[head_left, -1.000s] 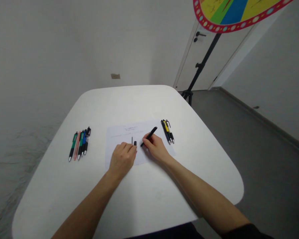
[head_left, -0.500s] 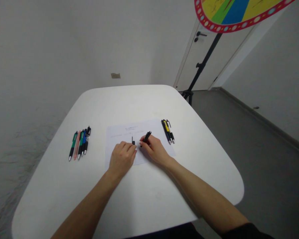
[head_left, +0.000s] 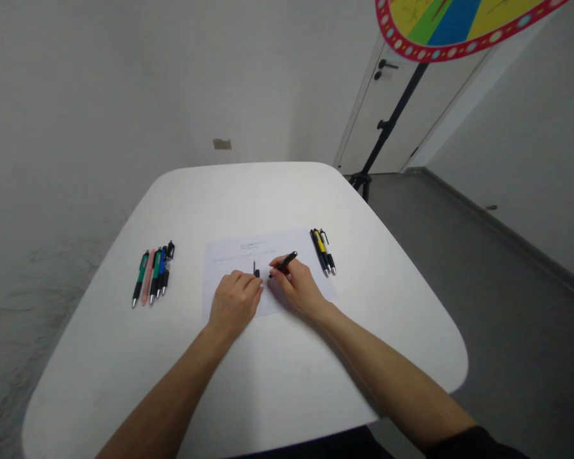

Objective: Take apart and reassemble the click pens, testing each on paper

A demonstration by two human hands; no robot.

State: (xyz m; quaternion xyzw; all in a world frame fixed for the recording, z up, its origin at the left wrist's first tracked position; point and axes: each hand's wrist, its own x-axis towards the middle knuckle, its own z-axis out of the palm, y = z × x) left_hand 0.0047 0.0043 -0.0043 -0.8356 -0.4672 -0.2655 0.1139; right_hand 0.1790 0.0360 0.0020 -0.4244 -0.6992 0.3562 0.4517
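Note:
My left hand [head_left: 235, 299] rests on the white sheet of paper [head_left: 224, 252], its fingers curled and closed. At its fingertips is a small black pen part [head_left: 257, 273], and a thin dark rod like a refill [head_left: 254, 264] points away beside it; the rest is hidden by the fingers. Just to the right, my right hand [head_left: 296, 284] pinches a black pen [head_left: 287, 260] between thumb and fingers, its upper end tilted to the right. The pen's lower end is near the paper; whether it touches cannot be told.
Several pens [head_left: 152, 277] in green, pink, blue and black lie in a row at the left. More pens [head_left: 322, 252], black, yellow and white, lie right of the paper. The white table [head_left: 249, 197] has rounded corners. A colourful wheel [head_left: 452, 29] stands on a tripod beyond it.
The black pen in my right hand has tipped further over to the right. My left hand and the things on the table have stayed in place.

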